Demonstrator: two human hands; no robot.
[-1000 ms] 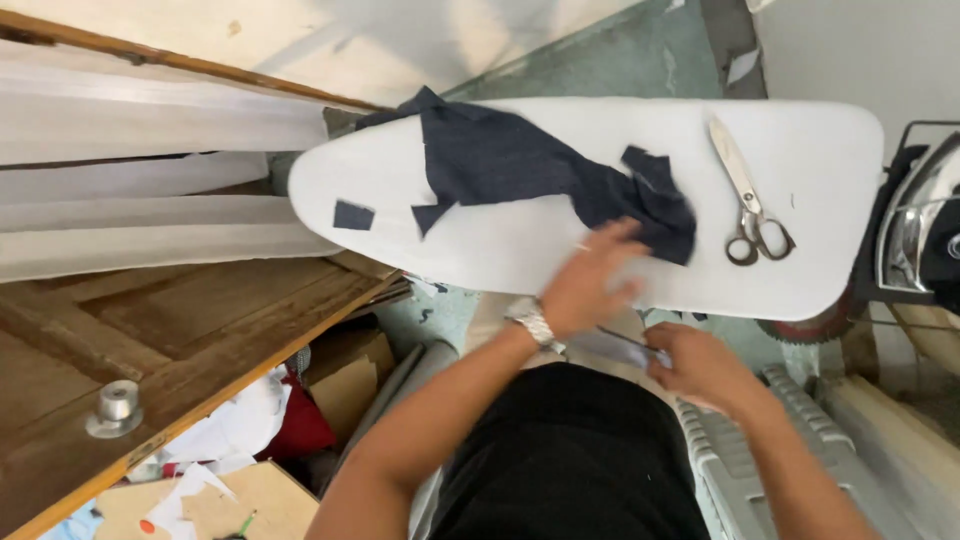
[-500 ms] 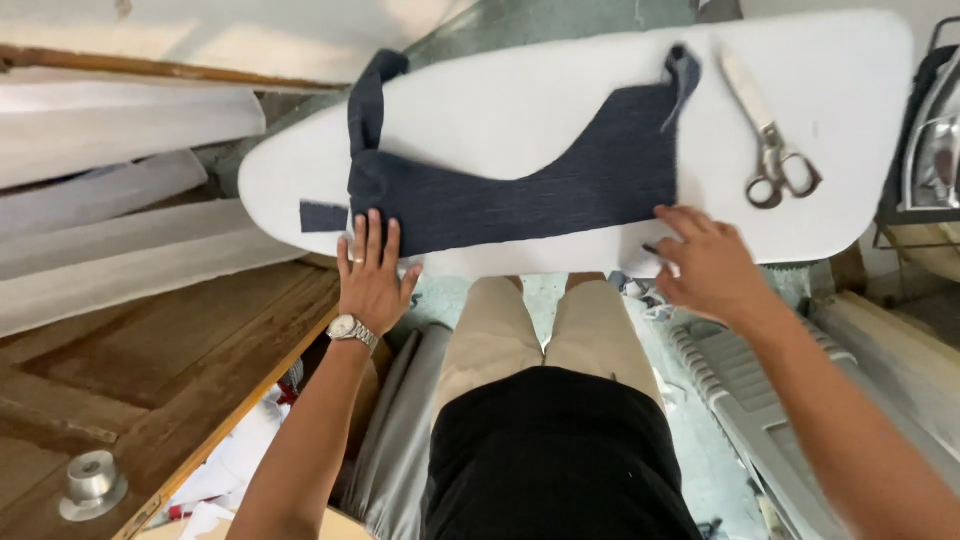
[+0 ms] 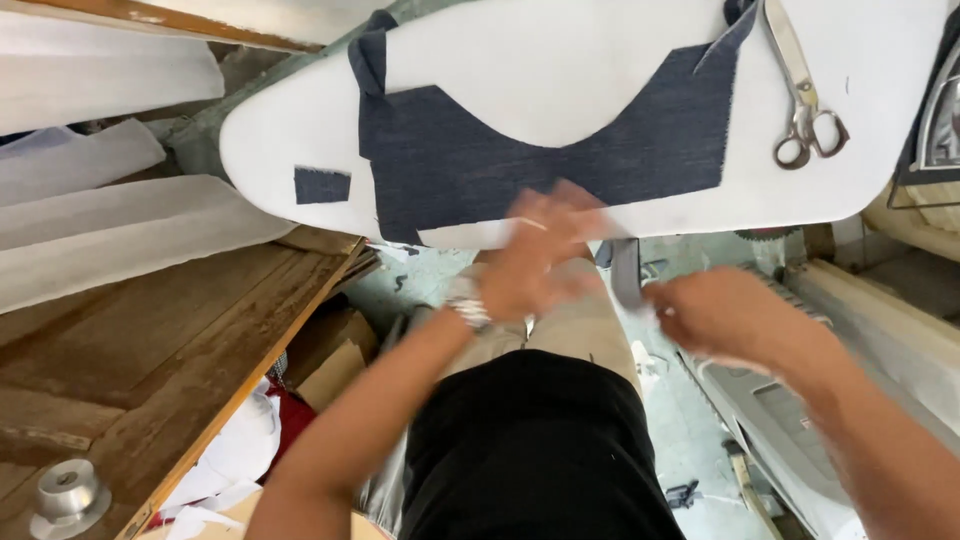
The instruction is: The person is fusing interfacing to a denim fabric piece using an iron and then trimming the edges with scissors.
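Observation:
A dark blue denim piece with a curved cut-out lies spread flat on the white ironing board. My left hand, with a wristwatch and blurred by motion, is at the board's near edge with fingers apart over the denim's lower edge. My right hand is below the board, above my lap, with its fingertips beside a hanging grey strip. Whether it grips the strip is unclear. A small dark rectangular patch lies left of the denim.
Metal scissors lie on the board's right part, and an iron stands at the right edge. A worn wooden table with a metal knob is at the left. White fabric strips lie beyond it.
My left hand has moved right from the denim's left end to its middle lower edge. My right hand has left the board and dropped toward my lap.

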